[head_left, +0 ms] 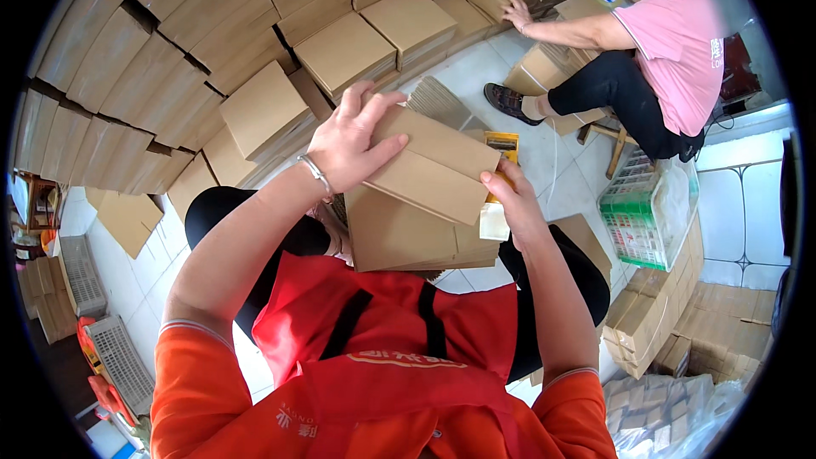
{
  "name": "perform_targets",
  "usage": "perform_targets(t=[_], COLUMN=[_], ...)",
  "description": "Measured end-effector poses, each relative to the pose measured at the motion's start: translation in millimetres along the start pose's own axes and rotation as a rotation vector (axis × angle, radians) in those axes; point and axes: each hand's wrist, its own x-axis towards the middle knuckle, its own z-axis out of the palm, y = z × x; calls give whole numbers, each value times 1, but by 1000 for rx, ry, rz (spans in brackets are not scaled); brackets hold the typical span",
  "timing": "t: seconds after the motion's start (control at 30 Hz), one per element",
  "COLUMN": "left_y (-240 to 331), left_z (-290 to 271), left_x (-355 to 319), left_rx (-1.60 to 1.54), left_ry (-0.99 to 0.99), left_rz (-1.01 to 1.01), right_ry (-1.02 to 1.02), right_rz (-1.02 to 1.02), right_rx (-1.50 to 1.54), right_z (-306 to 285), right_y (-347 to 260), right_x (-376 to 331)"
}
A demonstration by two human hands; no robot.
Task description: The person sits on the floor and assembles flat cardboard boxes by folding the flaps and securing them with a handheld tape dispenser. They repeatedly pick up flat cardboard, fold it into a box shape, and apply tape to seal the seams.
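Observation:
A half-folded brown cardboard box (429,166) lies on top of a stack of flat cardboard blanks (408,234) over my lap. My left hand (353,138) presses down on the box's upper left flap, fingers spread across it, a metal bracelet on the wrist. At the box's right edge, my right hand (510,197) grips the side, next to a small white and yellow packet (497,204). I wear an orange shirt and a red apron (382,340).
Stacks of flat brown boxes (170,51) fill the left and back. Another person in a pink shirt (671,42) sits at the upper right, handling boxes. A clear bin (650,204) and cardboard bundles (680,323) stand at the right. White crates (119,357) sit lower left.

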Motion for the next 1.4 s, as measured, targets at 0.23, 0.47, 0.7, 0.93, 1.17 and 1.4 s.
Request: perform_targets(t=[0.23, 0.47, 0.7, 0.93, 1.17, 1.4], left_y=[3, 4, 5, 43, 20, -74], left_z=[1, -5, -29, -47, -40, -76], left_x=[4, 4, -6, -7, 4, 7], left_rx=[361, 377, -485, -1500, -1066, -1093], left_ry=[-100, -127, 193, -291, -188, 65], left_rz=[14, -3, -164, -591, -471, -819], right_ry=[259, -371, -445, -452, -518, -601], right_rz=[-343, -299, -336, -323, -281, -201], right_rx=[-29, 164, 73, -3, -121, -367], right_z=[-24, -28, -30, -26, -22, 60], right_y=[-75, -135, -122, -124, -138, -195], right_x=[-46, -64, -39, -39, -37, -10])
